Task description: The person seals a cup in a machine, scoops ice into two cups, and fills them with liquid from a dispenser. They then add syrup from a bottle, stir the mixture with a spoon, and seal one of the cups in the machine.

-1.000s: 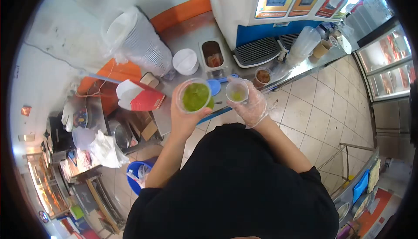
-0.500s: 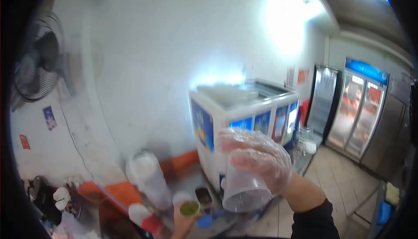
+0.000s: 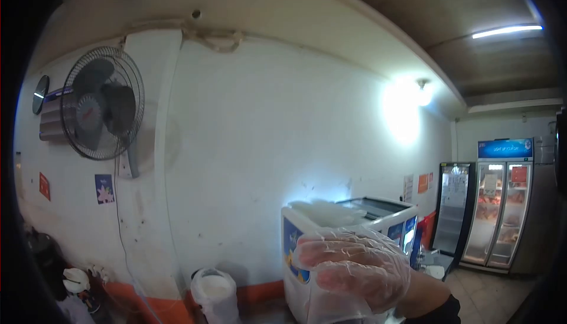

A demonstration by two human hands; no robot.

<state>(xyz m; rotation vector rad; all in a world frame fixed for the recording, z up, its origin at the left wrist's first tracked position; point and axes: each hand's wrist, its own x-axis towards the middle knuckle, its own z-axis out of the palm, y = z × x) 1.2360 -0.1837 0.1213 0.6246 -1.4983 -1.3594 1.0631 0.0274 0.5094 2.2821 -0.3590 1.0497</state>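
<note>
My right hand (image 3: 354, 268), in a thin clear plastic glove, is raised close to the camera at the bottom centre. It is wrapped around a clear plastic cup (image 3: 331, 307), tipped up toward me, with only the cup's upper side showing below the fingers. My left hand and the cup of green stuff it held are out of view below the frame.
A white chest freezer (image 3: 348, 218) stands behind my hand against the white wall. A bagged stack of cups (image 3: 214, 291) stands at bottom centre-left. A wall fan (image 3: 103, 111) hangs upper left. Glass-door fridges (image 3: 496, 212) stand at the far right.
The view has swung up from the counter to the wall. My right hand has lifted the clear cup close to the camera. My left hand with the green cup has dropped out of view.
</note>
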